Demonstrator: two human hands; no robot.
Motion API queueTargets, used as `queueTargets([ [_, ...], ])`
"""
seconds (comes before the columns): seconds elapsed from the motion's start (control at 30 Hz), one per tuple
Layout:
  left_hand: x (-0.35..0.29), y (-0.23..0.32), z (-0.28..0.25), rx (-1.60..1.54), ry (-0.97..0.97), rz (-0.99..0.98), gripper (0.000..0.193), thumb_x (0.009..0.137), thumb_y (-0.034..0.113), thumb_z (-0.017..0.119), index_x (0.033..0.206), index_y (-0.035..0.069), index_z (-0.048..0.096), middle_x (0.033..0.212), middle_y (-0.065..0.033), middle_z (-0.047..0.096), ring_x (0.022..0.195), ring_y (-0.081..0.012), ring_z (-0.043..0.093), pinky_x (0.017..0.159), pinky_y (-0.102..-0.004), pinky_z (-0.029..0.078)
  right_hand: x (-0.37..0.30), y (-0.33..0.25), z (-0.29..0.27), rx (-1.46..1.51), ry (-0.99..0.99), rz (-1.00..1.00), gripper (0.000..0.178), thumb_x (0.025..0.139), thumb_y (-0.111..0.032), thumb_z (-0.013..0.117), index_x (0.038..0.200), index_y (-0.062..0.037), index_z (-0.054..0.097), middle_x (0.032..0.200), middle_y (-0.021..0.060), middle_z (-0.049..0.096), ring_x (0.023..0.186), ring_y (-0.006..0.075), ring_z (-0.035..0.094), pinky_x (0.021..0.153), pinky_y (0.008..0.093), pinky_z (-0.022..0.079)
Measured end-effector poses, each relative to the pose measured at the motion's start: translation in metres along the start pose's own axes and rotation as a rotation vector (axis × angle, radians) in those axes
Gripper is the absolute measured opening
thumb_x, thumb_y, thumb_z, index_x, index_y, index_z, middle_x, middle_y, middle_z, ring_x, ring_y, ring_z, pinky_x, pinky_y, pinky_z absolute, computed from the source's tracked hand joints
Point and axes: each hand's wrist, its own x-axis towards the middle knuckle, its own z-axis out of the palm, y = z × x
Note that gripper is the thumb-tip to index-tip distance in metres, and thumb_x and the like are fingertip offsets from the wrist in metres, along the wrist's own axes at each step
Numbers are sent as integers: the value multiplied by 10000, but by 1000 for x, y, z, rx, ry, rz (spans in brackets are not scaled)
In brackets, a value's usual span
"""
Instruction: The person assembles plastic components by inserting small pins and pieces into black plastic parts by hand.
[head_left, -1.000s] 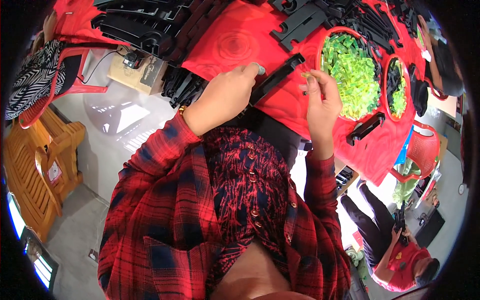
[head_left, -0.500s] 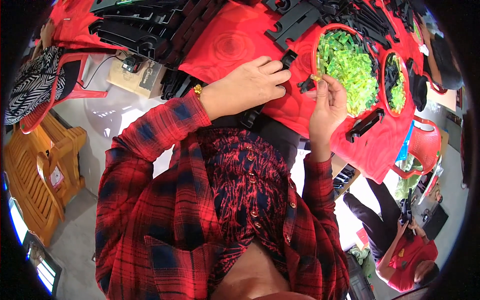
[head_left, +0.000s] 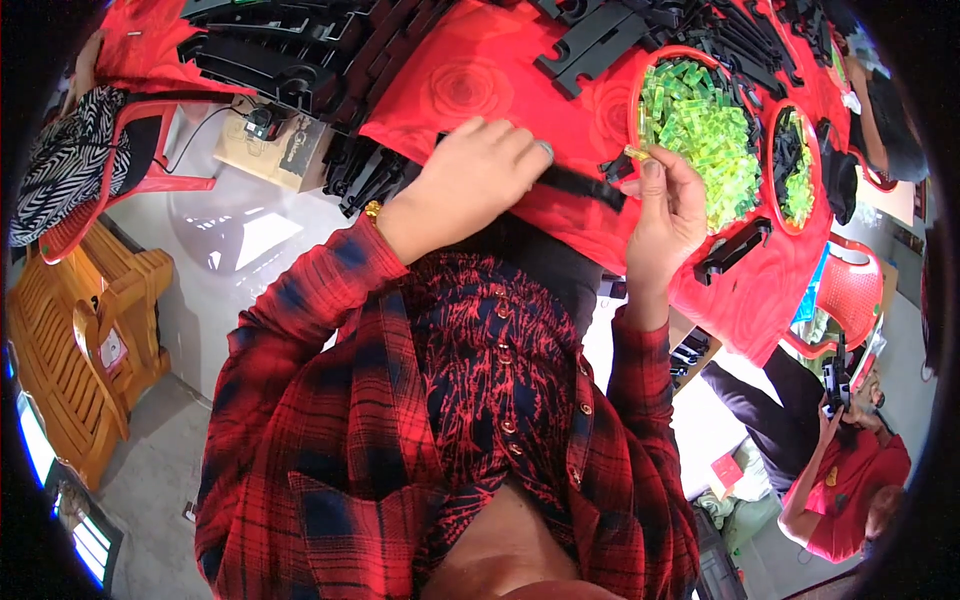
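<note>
My left hand [head_left: 478,172] is closed around a long black plastic part [head_left: 582,186]. The part lies crosswise over the near edge of the red table, its right end pointing at my other hand. It looks blurred, and my fingers hide much of its left half. My right hand [head_left: 668,208] pinches a small clear yellow-green block [head_left: 636,153] between thumb and fingers. Just left of those fingertips a small black piece [head_left: 612,170] shows; I cannot tell whether it is held. Beyond this hand stands a red-rimmed basket [head_left: 634,105] heaped with green blocks [head_left: 705,140].
A smaller red basket [head_left: 771,165] of black and green pieces stands to the right. One black part [head_left: 735,250] lies near the table edge. Black parts [head_left: 300,70] are stacked at the far left, others [head_left: 600,45] at the back. Another person [head_left: 850,480] works at lower right.
My left hand has moved left, and the black part has turned from slanting to lying crosswise. My right hand has shifted slightly right with the block. The person at lower right has moved rightward.
</note>
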Motion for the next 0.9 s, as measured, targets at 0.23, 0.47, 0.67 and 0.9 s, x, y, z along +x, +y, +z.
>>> queueTargets([
  [0.23,-5,-2,17,-69,166,-284,399,765,202,759,1120,76,628,969,-95,598,954,-308,600,829,-402,475,-10,3,17,-198,-239,-33,162,941,-47,667,1100,-17,670,942,52,641,741,96,606,676,254,518],
  [0.47,-7,-10,6,-117,146,-338,407,758,238,782,1096,78,622,985,-110,601,984,-335,588,842,-427,473,-8,17,34,-401,-233,-271,125,913,-16,662,1038,-9,658,932,139,645,803,273,643,709,343,522],
  [0.67,-9,-16,4,-253,122,-372,380,747,244,800,964,28,575,946,-143,575,969,-378,563,818,-461,461,-6,25,40,-432,-227,-311,115,905,-28,670,1017,-11,649,888,144,625,791,299,637,699,368,516],
  [0.9,-6,-18,6,-254,109,-363,394,728,250,814,944,17,580,930,-149,567,941,-386,559,809,-460,461,-4,25,41,-500,-228,-318,119,887,-56,696,987,-18,644,873,149,622,785,336,630,683,411,506],
])
